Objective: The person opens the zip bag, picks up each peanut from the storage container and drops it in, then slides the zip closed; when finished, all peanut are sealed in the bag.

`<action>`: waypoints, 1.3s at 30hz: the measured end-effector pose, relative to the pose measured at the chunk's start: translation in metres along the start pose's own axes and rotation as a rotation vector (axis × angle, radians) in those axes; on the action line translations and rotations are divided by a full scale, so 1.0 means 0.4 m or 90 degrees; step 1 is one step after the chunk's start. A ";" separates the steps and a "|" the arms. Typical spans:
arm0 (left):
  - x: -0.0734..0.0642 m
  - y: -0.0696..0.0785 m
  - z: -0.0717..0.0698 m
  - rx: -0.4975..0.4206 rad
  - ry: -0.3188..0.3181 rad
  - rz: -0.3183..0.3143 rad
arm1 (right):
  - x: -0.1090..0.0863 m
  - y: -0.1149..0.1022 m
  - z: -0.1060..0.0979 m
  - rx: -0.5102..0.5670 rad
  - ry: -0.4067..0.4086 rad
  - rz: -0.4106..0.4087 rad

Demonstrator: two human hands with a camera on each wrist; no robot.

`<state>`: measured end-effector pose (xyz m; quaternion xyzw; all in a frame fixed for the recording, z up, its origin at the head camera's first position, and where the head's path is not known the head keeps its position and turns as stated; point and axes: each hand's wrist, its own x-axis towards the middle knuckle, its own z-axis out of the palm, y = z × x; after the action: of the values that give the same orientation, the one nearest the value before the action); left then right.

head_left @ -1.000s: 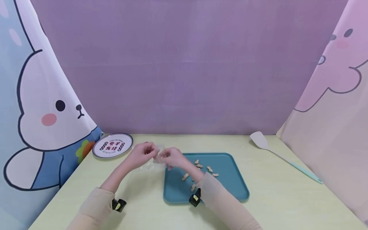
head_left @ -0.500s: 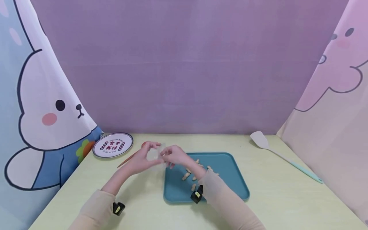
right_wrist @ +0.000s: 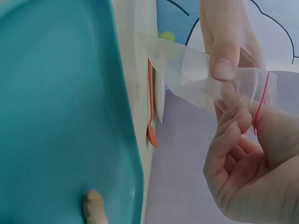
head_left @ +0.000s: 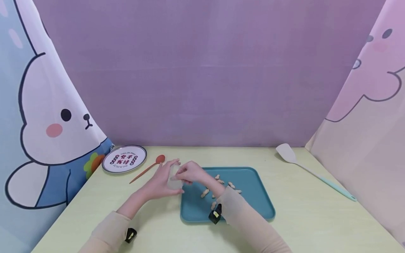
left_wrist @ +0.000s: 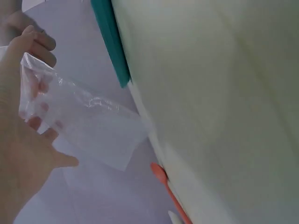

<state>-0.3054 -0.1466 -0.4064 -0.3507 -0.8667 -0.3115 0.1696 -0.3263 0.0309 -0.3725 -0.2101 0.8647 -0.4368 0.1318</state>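
Above the tray's left edge, a clear zip bag [head_left: 175,177] is between both hands. My left hand [head_left: 162,181] has its thumb and fingers spread wide around the bag, touching it. My right hand [head_left: 191,173] pinches the bag near its mouth. The bag's red zip line [right_wrist: 262,100] shows in the right wrist view, close to the right fingers. In the left wrist view the bag [left_wrist: 98,119] hangs toward the table and looks see-through, with no contents showing. Several unshelled peanuts [head_left: 205,193] lie on the teal tray [head_left: 253,207]; the right forearm hides some.
A red-orange spoon [head_left: 147,171] lies left of the left hand. Beyond it stands a white plate [head_left: 118,170] with red lettering. A spatula [head_left: 308,170] with a pale head and mint handle rests at the right. A purple curtain [head_left: 202,88] hangs behind the table.
My left hand has spread from a pinch into a wide curve around the bag and moved slightly right and down. The spoon has come into view. My right hand stays nearly in place.
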 end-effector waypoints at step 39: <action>-0.010 -0.070 -0.014 0.063 0.033 -0.008 | -0.001 0.035 0.010 0.166 0.058 -0.023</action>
<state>-0.3222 -0.1680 -0.4161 -0.3282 -0.8786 -0.2785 0.2070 -0.3276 0.0358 -0.3862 -0.1872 0.8018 -0.5566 0.1109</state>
